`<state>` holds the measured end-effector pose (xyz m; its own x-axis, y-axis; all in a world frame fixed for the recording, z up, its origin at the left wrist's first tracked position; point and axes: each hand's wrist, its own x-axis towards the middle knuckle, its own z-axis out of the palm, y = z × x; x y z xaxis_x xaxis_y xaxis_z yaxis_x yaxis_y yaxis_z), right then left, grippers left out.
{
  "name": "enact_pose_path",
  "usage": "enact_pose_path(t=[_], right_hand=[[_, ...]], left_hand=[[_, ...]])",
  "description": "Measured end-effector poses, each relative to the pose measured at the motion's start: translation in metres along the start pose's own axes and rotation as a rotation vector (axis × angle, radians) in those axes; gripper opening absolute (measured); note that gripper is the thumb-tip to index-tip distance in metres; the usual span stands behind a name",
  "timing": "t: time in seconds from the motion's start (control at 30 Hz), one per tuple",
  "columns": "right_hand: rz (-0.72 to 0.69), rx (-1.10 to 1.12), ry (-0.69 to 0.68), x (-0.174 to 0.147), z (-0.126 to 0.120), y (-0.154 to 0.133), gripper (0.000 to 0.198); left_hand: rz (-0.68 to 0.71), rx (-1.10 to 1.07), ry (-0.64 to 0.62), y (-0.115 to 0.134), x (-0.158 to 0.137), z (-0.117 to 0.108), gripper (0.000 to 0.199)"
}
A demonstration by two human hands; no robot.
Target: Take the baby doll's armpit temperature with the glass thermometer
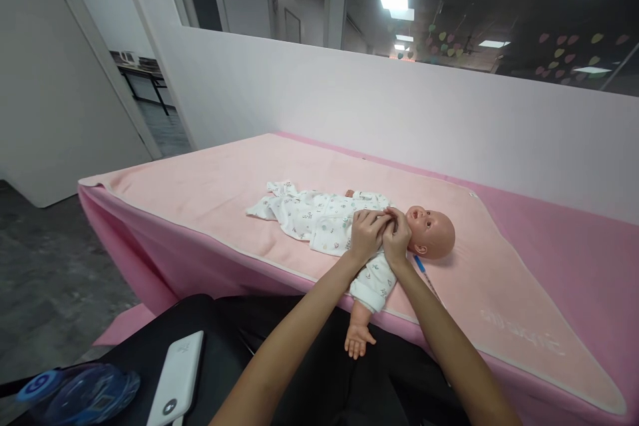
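Note:
A baby doll [433,233] lies on its back, its bald head towards the right. It wears a white printed romper [322,216], whose empty-looking legs stretch to the left. My left hand [368,233] and my right hand [397,234] meet at the romper's neckline, fingers curled in and closed on the cloth. The exact spot they pinch is hidden beneath them. One doll arm [359,333] hangs over the near table edge, palm showing. Beside the head, near my right wrist, lies a thin stick with a blue end [419,265].
A pale pink mat [200,180] covers the table over a darker pink cloth [574,253]. Behind it runs a white wall [349,93] with a window above. At lower left, a white power bank [177,376] and a blue-tinted bottle [84,393] rest on a black surface.

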<state>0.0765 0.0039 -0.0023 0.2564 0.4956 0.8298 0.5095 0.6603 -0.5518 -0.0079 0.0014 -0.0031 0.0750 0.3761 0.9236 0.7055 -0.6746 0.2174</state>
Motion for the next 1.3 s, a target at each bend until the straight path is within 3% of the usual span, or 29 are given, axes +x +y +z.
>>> enact_pose_path(t=[0.13, 0.27, 0.63, 1.1, 1.3], right_hand=[[0.042, 0.017, 0.018, -0.0011, 0.0004, 0.0033, 0.030], [0.067, 0.036, 0.009, -0.0013, 0.0001, 0.0051, 0.032], [0.112, 0.044, -0.009, -0.0014, 0.0000, 0.0012, 0.029], [0.046, 0.019, -0.012, -0.0030, 0.0008, 0.0022, 0.027], [0.017, -0.033, 0.004, -0.0016, 0.0002, 0.0017, 0.029]], left_hand=[[0.075, -0.009, -0.077, -0.0036, -0.0015, 0.0004, 0.021], [0.068, 0.013, -0.059, -0.0043, -0.0022, 0.0025, 0.020], [-0.084, 0.048, -0.031, -0.0042, -0.0023, 0.0056, 0.012], [-0.158, 0.061, -0.028, -0.0010, 0.0010, 0.0010, 0.007], [-0.237, 0.061, 0.031, -0.0008, 0.0025, -0.0012, 0.008]])
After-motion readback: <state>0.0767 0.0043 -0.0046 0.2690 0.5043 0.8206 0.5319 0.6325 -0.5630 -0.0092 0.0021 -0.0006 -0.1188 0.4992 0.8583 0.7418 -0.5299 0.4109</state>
